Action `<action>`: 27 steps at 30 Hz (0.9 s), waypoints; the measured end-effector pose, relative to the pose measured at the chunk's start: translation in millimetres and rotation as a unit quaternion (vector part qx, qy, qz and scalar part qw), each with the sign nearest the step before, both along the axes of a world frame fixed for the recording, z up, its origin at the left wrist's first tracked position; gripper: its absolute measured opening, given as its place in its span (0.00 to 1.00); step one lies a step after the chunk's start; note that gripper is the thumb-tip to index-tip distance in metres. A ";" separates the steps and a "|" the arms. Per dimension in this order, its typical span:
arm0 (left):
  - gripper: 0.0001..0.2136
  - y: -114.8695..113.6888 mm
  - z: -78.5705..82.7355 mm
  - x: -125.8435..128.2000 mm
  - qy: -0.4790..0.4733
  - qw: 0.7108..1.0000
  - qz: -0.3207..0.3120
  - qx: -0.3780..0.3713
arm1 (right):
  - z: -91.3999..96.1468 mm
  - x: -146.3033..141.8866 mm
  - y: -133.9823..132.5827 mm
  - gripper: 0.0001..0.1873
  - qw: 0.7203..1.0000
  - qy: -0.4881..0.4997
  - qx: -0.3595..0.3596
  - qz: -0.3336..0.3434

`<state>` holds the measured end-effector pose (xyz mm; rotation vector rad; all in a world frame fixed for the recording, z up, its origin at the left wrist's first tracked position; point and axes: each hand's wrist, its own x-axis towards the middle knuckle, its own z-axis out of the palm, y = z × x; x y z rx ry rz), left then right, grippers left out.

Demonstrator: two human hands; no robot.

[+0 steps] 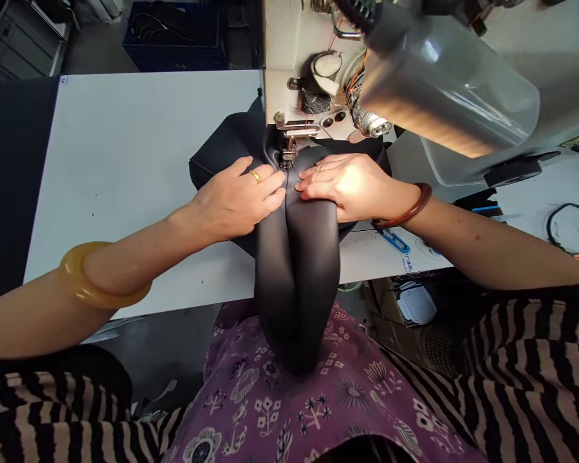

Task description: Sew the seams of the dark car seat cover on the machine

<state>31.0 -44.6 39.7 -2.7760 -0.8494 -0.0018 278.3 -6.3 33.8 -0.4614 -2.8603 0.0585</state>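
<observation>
A smooth black leather-like piece [313, 241] lies under the sewing machine's presser foot [289, 154]. A seam line runs from the foot toward me, and the near part hangs in a fold over the table edge onto my lap. My left hand [244, 196], with a gold ring, has its fingers curled on the piece just left of the seam; its thumb is hidden. On the other side of the seam, my right hand [345, 183] presses its bent fingers onto the piece close to the foot, its thumb tucked out of sight. Both hands are closed on the material.
The machine head [289, 64] rises beyond my hands, with a clear plastic cylinder [463, 83] at upper right. Blue thread snips [393, 240] lie right of the piece on the white table [139, 141]. A dark blue crate [178, 54] stands behind the table.
</observation>
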 end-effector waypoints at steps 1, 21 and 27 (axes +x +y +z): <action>0.16 -1.6 -0.1 1.2 0.015 1.000 -0.004 0.019 | -1.8 3.6 0.4 0.17 1.000 0.004 0.014 0.005; 0.17 18.5 -6.2 -14.2 -0.092 0.994 0.051 -0.010 | -21.3 16.6 38.3 0.10 0.986 0.143 -0.087 0.027; 0.19 24.6 -2.7 -17.3 -0.089 0.993 0.070 -0.043 | -20.5 16.4 38.0 0.11 0.982 0.137 -0.132 -0.015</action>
